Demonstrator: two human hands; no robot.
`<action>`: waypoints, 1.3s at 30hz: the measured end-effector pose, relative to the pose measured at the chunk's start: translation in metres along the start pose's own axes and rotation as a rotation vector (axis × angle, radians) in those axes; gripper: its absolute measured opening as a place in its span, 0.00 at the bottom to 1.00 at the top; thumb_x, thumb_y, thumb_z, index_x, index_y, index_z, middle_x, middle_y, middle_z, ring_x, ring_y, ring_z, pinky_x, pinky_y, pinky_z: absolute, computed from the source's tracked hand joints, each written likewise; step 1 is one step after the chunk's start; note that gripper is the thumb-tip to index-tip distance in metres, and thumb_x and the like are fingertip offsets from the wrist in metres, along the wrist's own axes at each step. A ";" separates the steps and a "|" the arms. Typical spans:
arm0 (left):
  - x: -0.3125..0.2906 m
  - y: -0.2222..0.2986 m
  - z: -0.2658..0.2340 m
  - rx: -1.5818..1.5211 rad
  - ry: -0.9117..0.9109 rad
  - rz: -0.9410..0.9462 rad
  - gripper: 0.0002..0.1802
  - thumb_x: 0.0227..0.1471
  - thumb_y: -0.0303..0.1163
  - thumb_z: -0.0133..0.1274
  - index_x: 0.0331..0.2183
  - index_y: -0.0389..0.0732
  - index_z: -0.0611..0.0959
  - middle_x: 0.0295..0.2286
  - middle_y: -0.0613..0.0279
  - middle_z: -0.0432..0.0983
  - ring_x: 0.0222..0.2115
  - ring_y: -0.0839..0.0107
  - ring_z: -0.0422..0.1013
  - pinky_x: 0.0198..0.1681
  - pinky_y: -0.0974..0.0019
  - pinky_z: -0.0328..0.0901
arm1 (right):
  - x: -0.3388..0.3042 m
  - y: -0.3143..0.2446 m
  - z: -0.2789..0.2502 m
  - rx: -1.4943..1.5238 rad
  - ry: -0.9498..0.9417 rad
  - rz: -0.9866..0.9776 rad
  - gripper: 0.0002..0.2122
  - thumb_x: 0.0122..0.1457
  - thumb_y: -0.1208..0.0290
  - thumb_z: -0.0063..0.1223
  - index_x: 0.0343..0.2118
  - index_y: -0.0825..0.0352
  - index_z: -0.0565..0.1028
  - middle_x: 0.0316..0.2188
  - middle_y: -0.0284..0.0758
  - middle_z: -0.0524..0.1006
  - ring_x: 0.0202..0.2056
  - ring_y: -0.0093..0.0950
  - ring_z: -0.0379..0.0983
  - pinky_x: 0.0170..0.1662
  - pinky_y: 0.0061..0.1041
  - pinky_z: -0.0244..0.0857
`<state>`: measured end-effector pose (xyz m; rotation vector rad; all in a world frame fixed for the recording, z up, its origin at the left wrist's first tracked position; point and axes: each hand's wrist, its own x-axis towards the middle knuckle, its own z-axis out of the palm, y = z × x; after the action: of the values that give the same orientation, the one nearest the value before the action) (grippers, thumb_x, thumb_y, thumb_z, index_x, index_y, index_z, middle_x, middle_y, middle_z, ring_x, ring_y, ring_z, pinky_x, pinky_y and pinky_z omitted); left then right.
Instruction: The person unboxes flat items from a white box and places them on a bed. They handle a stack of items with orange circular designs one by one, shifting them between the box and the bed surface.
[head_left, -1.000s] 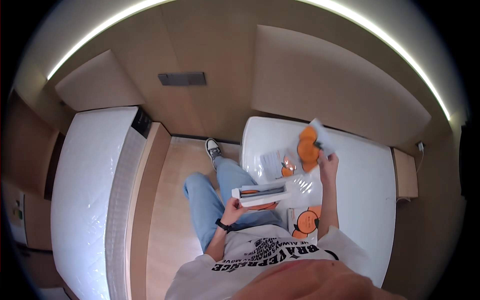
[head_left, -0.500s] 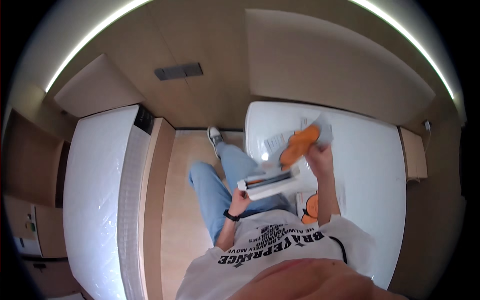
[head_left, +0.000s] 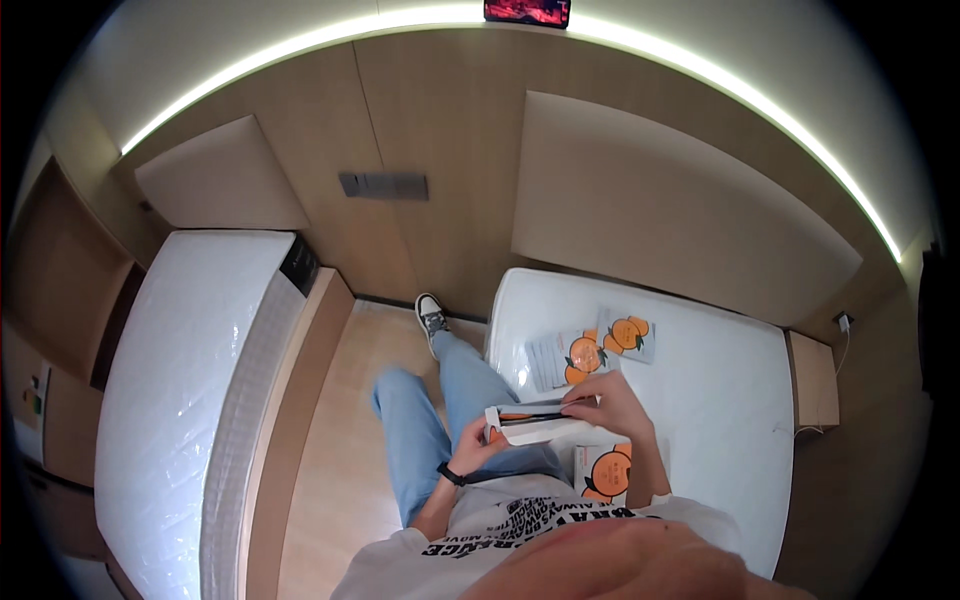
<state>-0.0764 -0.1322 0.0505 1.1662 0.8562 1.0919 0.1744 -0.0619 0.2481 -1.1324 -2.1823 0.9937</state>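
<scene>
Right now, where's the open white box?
In the head view, the box is right of centre over the jeans, its left end in the left hand, the right hand at its other end.

A brown wood-panelled wall (head_left: 455,130) stands behind two white, plastic-covered mattresses (head_left: 165,400). Along its top runs a bright white light strip (head_left: 420,15). Between the mattresses is a pale wood-coloured floor (head_left: 335,430).

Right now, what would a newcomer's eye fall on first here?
Two orange-printed packets on the white mattress at right stand out most. Nearer the person, the left hand holds an open white box, with the right hand at its opening. A light strip curves across the top.
</scene>
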 end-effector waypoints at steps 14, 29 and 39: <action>-0.002 -0.004 -0.001 0.010 0.064 0.046 0.24 0.49 0.22 0.54 0.50 0.37 0.70 0.39 0.68 0.71 0.39 0.80 0.65 0.45 0.73 0.62 | 0.004 -0.002 0.009 -0.243 -0.045 -0.298 0.11 0.41 0.65 0.64 0.30 0.61 0.81 0.28 0.32 0.77 0.39 0.35 0.70 0.42 0.33 0.64; 0.033 -0.018 0.020 -0.008 0.292 -0.099 0.17 0.50 0.22 0.55 0.43 0.38 0.72 0.39 0.65 0.69 0.39 0.77 0.65 0.43 0.74 0.61 | -0.092 0.162 -0.056 -0.707 0.651 0.361 0.26 0.44 0.61 0.64 0.47 0.64 0.73 0.44 0.41 0.75 0.44 0.39 0.71 0.47 0.34 0.64; -0.026 0.209 0.068 -0.726 -1.129 0.952 0.17 0.51 0.44 0.56 0.29 0.38 0.79 0.32 0.59 0.73 0.31 0.62 0.70 0.35 0.55 0.66 | -0.186 0.221 0.022 -0.546 0.087 1.237 0.34 0.43 0.54 0.64 0.54 0.58 0.64 0.45 0.44 0.73 0.48 0.41 0.70 0.46 0.37 0.67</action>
<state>-0.0630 -0.1678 0.2689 1.2710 -0.9983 1.0555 0.3672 -0.1390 0.0457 -2.8571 -1.5591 0.6806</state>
